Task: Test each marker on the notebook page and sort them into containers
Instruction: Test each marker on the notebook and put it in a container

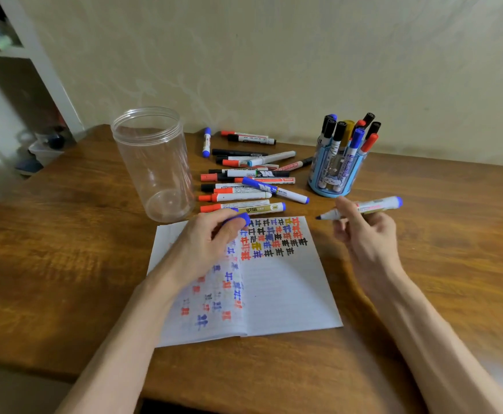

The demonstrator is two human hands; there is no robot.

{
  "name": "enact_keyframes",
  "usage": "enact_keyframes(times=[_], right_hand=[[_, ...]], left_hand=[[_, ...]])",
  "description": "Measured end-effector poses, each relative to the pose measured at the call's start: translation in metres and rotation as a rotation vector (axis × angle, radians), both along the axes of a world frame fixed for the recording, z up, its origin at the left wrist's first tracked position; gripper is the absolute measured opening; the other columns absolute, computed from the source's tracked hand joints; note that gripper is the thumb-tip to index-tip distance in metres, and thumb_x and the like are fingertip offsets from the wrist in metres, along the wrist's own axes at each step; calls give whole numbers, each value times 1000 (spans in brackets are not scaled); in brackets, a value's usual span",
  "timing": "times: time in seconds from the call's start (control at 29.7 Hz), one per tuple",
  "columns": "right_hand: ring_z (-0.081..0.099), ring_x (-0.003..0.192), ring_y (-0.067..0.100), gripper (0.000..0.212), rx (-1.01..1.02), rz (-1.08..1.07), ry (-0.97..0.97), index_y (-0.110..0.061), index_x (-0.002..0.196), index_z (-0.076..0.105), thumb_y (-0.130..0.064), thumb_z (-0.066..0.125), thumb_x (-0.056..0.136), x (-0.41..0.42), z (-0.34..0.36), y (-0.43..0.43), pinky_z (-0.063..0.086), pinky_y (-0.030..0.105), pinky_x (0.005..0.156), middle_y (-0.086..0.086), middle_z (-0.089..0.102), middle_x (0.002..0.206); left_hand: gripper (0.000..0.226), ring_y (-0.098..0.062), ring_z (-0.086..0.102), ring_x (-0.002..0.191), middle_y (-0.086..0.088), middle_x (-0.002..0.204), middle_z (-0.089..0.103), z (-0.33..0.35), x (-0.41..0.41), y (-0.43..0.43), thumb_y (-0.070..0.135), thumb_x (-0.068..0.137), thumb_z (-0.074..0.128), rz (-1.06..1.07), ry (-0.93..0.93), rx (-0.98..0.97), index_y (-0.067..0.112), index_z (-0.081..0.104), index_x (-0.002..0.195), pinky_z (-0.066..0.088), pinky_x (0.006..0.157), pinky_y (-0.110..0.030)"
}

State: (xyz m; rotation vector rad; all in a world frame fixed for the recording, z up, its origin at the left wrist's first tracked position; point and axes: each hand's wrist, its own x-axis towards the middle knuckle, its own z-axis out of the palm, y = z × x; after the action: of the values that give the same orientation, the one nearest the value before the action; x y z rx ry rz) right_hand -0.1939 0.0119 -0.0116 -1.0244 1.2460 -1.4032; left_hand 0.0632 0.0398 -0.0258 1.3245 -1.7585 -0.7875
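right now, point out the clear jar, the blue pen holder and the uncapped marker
clear jar (154,162): head view, side wall
blue pen holder (334,177): head view, front wall
uncapped marker (381,203): head view, barrel

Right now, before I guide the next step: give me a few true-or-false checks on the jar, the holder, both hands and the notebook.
1. The jar has markers in it. False: nothing shows inside it.
2. The right hand holds an uncapped marker. True.
3. The left hand holds a blue cap. True.
4. The holder lies on its side. False: it stands upright.
5. Test marks cover the whole right page of the notebook. False: they fill only its top part, and the rest is blank.
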Motion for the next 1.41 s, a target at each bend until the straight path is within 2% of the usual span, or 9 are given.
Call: enact_keyframes(times=[0.17,0.3,0.4,0.54,0.67,0.77,0.87,1.14,1.41], right_hand=[[59,59,2,32,47,194,254,-13,88,73,-44,79,89,8,-1,8,47,22,62,-10,68,64],[64,57,-3,28,113,102,234,-14,90,72,-41,79,91,4,-1,6,49,20,65,-14,69,61],[62,54,1,26,140,62,243,-11,96,72,-37,75,96,11,0,3,49,22,62,-10,69,61],[65,58,9,24,71,109,379,-11,92,74,-35,74,97,10,1,3,54,22,58,1,76,70],[64,56,2,23,-38,106,455,-14,80,72,-27,72,99,4,-10,8,50,18,56,-8,72,63],[67,59,-1,24,-82,85,479,-15,77,73,-27,73,98,3,-18,10,47,14,55,-13,74,67],[71,66,2,21,-104,91,512,-17,78,74,-27,74,97,2,-22,9,51,18,58,-13,77,74],[76,75,14,18,-106,83,579,-16,81,77,-29,75,94,1,-26,8,64,40,71,-8,79,80],[76,75,16,19,-120,107,605,-14,81,76,-29,75,93,3,-26,9,63,46,71,-9,79,79]], left_hand=[[34,-7,66,103,14,112,71,0,-20,-1,44,103,53,-35,-79,-46,25,67,127,59,83,-34],[26,-12,63,76,14,93,69,-4,-17,-2,46,100,55,-10,-191,-105,29,67,116,52,64,-28],[22,-7,64,79,17,90,68,-7,-15,-2,45,100,57,-2,-213,-125,30,68,113,51,64,-21],[26,-4,66,82,16,90,70,-10,-14,-3,49,100,57,27,-261,-147,31,68,115,55,69,-29],[25,-2,66,85,17,92,71,-12,-16,-4,50,99,58,37,-296,-147,32,69,113,57,72,-30],[24,-2,65,83,19,90,69,-11,-18,-2,49,98,59,36,-320,-151,32,69,112,52,69,-18],[24,-3,65,81,20,85,68,-11,-20,0,48,98,59,35,-334,-151,30,69,110,47,65,-13],[25,-3,65,79,17,85,70,-11,-20,1,49,97,59,36,-335,-147,31,69,110,55,69,-26],[29,-5,66,77,16,85,71,-14,-17,0,52,97,57,28,-335,-158,31,69,113,57,69,-34]])
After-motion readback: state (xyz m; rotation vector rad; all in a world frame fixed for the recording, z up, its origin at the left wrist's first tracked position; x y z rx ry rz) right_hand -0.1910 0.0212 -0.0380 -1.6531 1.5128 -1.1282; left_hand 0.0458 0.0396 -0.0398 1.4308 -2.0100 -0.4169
